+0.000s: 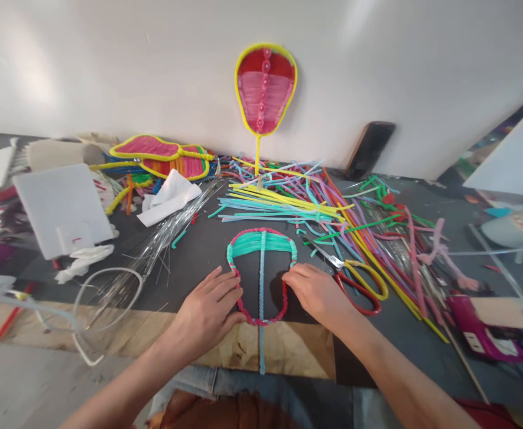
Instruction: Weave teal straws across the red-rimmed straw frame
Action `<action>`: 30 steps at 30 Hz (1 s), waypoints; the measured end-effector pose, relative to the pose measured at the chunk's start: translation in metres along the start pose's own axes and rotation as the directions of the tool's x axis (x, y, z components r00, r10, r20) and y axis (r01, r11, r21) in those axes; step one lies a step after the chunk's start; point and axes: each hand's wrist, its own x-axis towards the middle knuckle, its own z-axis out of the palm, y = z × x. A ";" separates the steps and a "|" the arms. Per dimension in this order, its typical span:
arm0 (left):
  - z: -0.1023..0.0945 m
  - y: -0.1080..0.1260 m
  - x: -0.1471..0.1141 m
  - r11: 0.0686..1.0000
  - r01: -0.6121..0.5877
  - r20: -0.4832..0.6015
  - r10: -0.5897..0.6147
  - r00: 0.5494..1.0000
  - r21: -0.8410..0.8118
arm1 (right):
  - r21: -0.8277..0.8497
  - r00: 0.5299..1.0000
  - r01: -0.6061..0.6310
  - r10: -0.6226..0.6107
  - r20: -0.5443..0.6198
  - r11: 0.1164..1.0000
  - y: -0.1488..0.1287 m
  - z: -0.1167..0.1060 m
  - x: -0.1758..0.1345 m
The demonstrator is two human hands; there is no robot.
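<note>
A rounded frame made of pipe cleaners [262,280] lies on the dark work surface. Its outline is twisted pink-red, a blue stem runs down the middle past the lower edge, and turquoise strands fill its top. At the frame's left side, my left hand [212,301] grips the pink edge between thumb and fingers. My right hand [310,289] pinches the opposite edge, its fingertips partly hidden. Scissors [355,279] with yellow and red handles lie right of my right hand.
Loose pipe cleaners [279,205] are heaped behind the frame. A finished pink and yellow fan shape [266,89] stands against the white wall, with a phone [369,149] leaning nearby. Thin wires [172,220], white paper [172,196] and a glue gun [485,330] lie around.
</note>
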 end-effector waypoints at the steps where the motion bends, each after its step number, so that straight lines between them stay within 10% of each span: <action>1: 0.000 0.000 0.000 1.000 0.000 0.004 0.000 1.000 0.002 | 0.023 1.000 -0.018 0.018 -0.016 1.000 0.000 0.000 0.000; 11: -0.011 0.011 0.020 0.993 0.077 0.053 -0.081 0.995 0.085 | -0.019 0.975 -0.207 0.205 -0.080 0.978 -0.022 0.001 -0.011; 19: 0.021 0.019 0.070 0.993 -0.105 0.267 0.087 0.960 0.054 | -0.133 0.955 -0.288 0.274 -0.114 0.948 -0.027 0.011 -0.012; 30: 0.025 0.015 0.069 0.997 -0.081 0.303 0.077 0.950 0.000 | -0.108 0.944 -0.292 0.268 -0.195 0.950 -0.024 0.016 -0.012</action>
